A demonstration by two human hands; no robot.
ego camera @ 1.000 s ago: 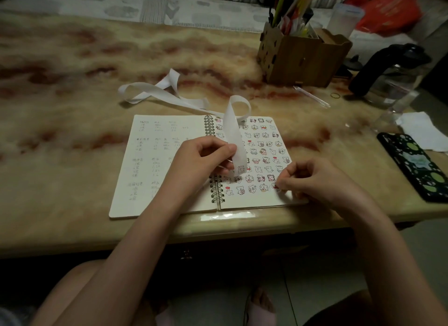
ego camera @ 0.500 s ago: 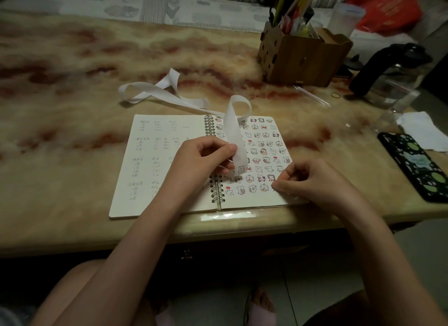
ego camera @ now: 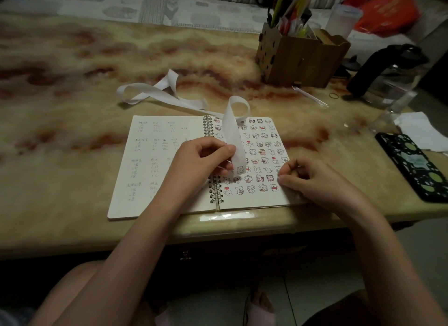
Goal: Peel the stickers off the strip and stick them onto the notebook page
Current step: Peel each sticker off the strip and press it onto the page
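Observation:
A spiral notebook [ego camera: 167, 204] lies open near the table's front edge. Its right page [ego camera: 264, 155] carries rows of several small cartoon stickers. A long white backing strip [ego camera: 231, 129] loops up from the table and hangs over the page. One sticker [ego camera: 240, 170] sits near its lower end. My left hand [ego camera: 203, 163] pinches that strip above the spiral binding. My right hand [ego camera: 312, 182] rests on the page's right edge with its fingers curled. Its index fingertip touches the paper at the end of a lower sticker row. I see no sticker between its fingers.
The strip's loose tail [ego camera: 155, 92] curls on the table behind the notebook. A wooden pen holder [ego camera: 298, 58], a glass kettle [ego camera: 388, 78], a phone [ego camera: 417, 165] and white paper [ego camera: 421, 131] stand to the right. A clear film piece [ego camera: 228, 216] lies by the front edge.
My right hand's fingertips dipped a little left onto the page, then drew slightly back. My left hand and the strip have stayed in place.

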